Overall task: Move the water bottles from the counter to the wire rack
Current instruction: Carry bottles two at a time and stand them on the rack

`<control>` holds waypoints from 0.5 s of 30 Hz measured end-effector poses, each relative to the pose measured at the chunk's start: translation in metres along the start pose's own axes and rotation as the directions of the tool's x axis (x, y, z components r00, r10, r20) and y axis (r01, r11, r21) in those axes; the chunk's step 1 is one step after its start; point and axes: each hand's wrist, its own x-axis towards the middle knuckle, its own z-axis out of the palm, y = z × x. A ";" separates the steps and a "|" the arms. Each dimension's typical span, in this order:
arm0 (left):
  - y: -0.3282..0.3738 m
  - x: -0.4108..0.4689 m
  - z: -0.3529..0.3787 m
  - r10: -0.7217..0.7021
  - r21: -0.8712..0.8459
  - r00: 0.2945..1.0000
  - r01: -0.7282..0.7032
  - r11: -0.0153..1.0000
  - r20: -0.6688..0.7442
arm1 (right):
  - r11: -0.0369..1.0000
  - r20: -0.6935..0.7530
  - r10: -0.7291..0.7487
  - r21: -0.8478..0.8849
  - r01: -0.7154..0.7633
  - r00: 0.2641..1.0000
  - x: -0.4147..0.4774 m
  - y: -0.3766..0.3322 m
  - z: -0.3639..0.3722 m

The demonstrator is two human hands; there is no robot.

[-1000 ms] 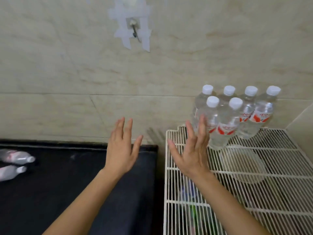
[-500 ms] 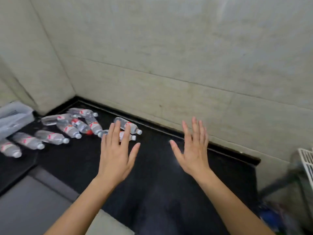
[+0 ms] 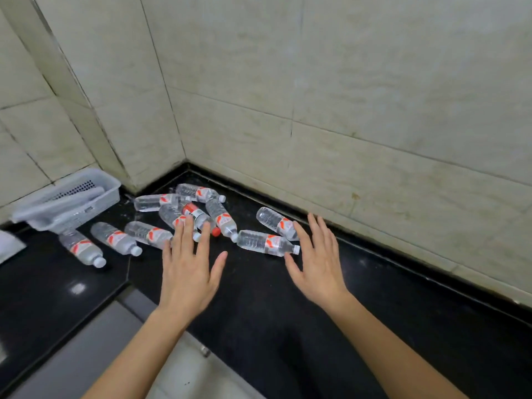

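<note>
Several clear water bottles with red-and-white labels lie on their sides on the black counter (image 3: pixel 374 298), clustered near the wall corner. The nearest bottle (image 3: pixel 266 242) lies between my hands, and another bottle (image 3: pixel 276 223) lies just behind it. My left hand (image 3: pixel 188 272) hovers open, fingers spread, its fingertips over the pile (image 3: pixel 198 210). My right hand (image 3: pixel 318 266) is open too, with its fingertips beside the nearest bottle's cap. Neither hand holds anything. The wire rack is out of view.
A grey plastic basket (image 3: pixel 67 201) sits at the back left against the tiled wall. Three more bottles (image 3: pixel 115 237) lie in front of it. The counter's front edge runs diagonally at lower left, above a grey cabinet front (image 3: pixel 86 355).
The view has swung left from the wire rack to the counter corner. Both open hands have come closer to the lying bottles, which now sit nearer the centre.
</note>
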 end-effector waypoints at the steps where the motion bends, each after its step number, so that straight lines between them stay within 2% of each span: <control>1: -0.005 0.010 0.009 -0.002 -0.007 1.000 0.003 1.000 0.022 | 1.000 0.013 0.013 -0.002 -0.013 1.000 0.008 0.003 0.012; 5: -0.022 0.054 0.052 0.029 0.010 0.990 -0.031 0.999 0.139 | 0.996 0.075 0.087 0.002 -0.087 0.993 0.045 0.020 0.064; 7: -0.031 0.078 0.077 0.056 0.027 0.974 -0.063 0.998 0.219 | 0.979 0.166 0.194 0.025 -0.201 0.967 0.065 0.032 0.090; 9: -0.039 0.104 0.100 0.095 0.033 0.953 -0.109 0.994 0.288 | 0.932 0.291 0.330 0.048 -0.358 0.898 0.080 0.046 0.114; 12: -0.046 0.145 0.132 0.140 0.028 0.918 -0.161 0.986 0.371 | 0.793 0.409 0.510 0.117 -0.598 0.756 0.091 0.062 0.140; 15: -0.046 0.172 0.158 0.160 -0.013 0.882 -0.172 0.985 0.442 | 0.672 0.478 0.602 0.131 -0.729 0.640 0.087 0.067 0.153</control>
